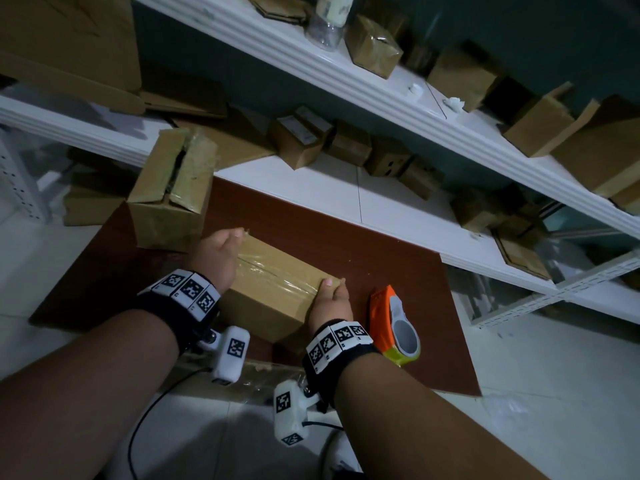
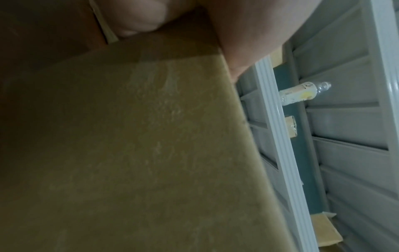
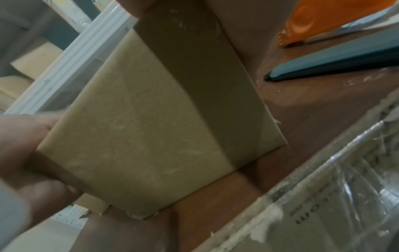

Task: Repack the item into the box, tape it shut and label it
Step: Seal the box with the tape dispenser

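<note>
Two hands gripped taped box (image 1: 277, 285) on brown board (image 1: 398, 271): right hand (image 1: 330, 301) clasped near end, left hand (image 1: 216, 256) clasped far end. Tape dispenser (image 1: 394, 323) lay right. Open carton (image 1: 173, 192) stood farther left.

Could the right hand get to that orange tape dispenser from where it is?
Probably yes. The tape dispenser lies just beside the right hand on the board, nothing between them, though that hand now grips the box.
</note>
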Tool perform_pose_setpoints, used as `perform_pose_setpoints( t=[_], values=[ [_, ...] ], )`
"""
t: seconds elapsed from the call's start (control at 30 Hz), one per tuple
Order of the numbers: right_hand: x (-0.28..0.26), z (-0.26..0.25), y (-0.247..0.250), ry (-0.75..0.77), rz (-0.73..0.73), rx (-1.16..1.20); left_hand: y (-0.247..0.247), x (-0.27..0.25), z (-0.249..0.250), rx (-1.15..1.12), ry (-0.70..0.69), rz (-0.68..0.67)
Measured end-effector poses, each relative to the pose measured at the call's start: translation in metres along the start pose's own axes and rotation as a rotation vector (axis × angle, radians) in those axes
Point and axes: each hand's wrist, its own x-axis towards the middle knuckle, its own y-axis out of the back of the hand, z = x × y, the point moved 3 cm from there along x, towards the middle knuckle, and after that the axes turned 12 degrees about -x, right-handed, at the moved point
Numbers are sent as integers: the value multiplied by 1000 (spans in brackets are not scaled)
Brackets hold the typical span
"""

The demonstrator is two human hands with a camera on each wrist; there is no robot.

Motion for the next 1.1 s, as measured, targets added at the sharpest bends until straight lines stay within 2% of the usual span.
perform_pose_setpoints(
  t=[0.1, 0.27, 0.43, 0.67, 0.77, 0.83, 0.93, 0.97, 1.03, 1.1],
  values=[
    [-5, -2, 4, 37, 13, -17, -2, -2, 0, 47, 23, -51],
    [3, 2, 2, 99, 42, -6, -3, 5, 0, 84, 10, -18],
    [11, 8, -1, 21, -39, 19, -2, 8, -6, 65, 30, 40],
    [8, 6, 2, -15, -16, 8, 2, -6, -2, -162, 26, 111],
    [7, 0, 6, -118, -4, 81, 3, -13, -9, 83, -13, 123],
    [10, 0, 8, -74, -43, 75, 3, -17, -15, 212, 3, 145],
    [13, 12, 11, -29, -129, -4, 0, -18, -22, 83, 9, 175],
    [12, 14, 19, -24, -119, 10, -3, -16, -24, 53, -17, 160],
    [18, 18, 43, -4, -10, 4, -9, -17, -21, 51, -77, 137],
    [29, 28, 69, -3, 143, -43, -18, -16, -23, 47, -44, 73]
  ],
)
